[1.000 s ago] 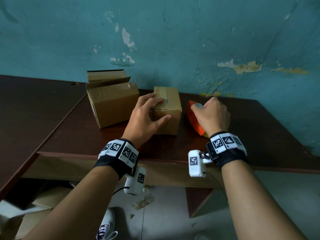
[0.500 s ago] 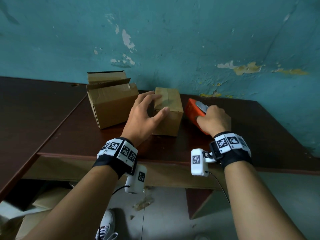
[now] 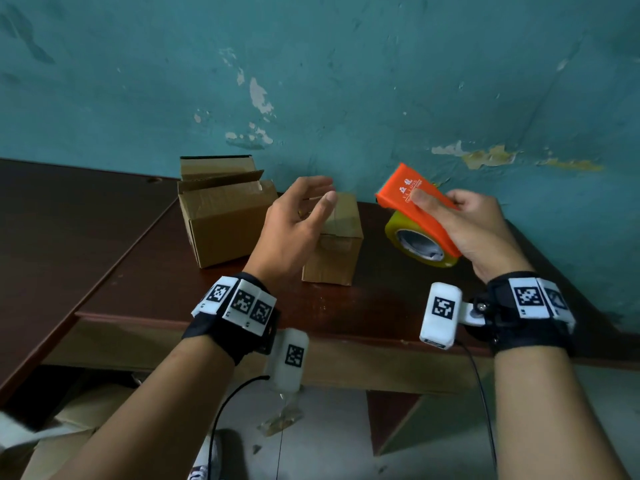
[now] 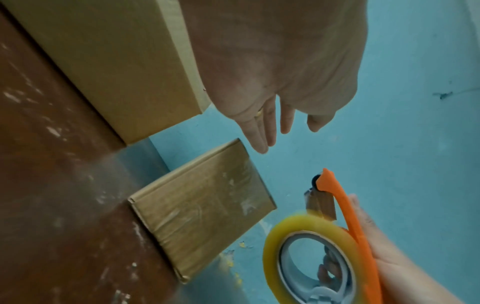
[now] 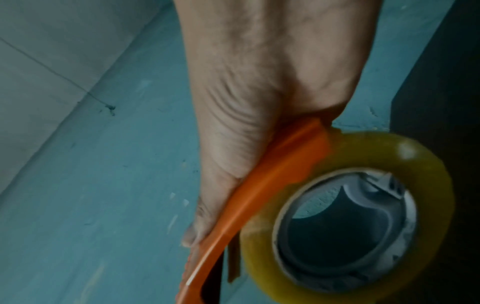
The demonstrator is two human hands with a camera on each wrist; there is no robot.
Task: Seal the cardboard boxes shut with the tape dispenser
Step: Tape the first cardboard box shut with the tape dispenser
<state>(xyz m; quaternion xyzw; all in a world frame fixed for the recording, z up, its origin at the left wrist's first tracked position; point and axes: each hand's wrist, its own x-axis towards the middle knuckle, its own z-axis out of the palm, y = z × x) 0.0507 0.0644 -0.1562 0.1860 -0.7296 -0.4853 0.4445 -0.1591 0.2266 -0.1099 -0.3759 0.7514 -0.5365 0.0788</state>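
An orange tape dispenser [image 3: 412,199] with a yellowish tape roll [image 3: 420,245] is lifted above the table, gripped by my right hand [image 3: 460,226], thumb on its orange top. The dispenser [image 4: 345,224] also shows beside the roll [image 4: 309,261] in the left wrist view, and the right wrist view has the same dispenser [image 5: 262,197] and roll [image 5: 345,218] close up. A small closed cardboard box [image 3: 337,247] stands on the brown table [image 3: 145,271]. My left hand [image 3: 298,220] hovers open just above this small box [image 4: 202,207], fingers spread, holding nothing.
A larger cardboard box [image 3: 221,216] with loose raised flaps stands left of the small one, against the teal wall [image 3: 346,81]. A second, darker table [image 3: 52,216] adjoins at the left. More cardboard [image 3: 59,427] lies on the floor under the table.
My right hand has lifted the tape dispenser off the table and turned it so the roll shows. My left hand has come off the small box and now hovers open above it.
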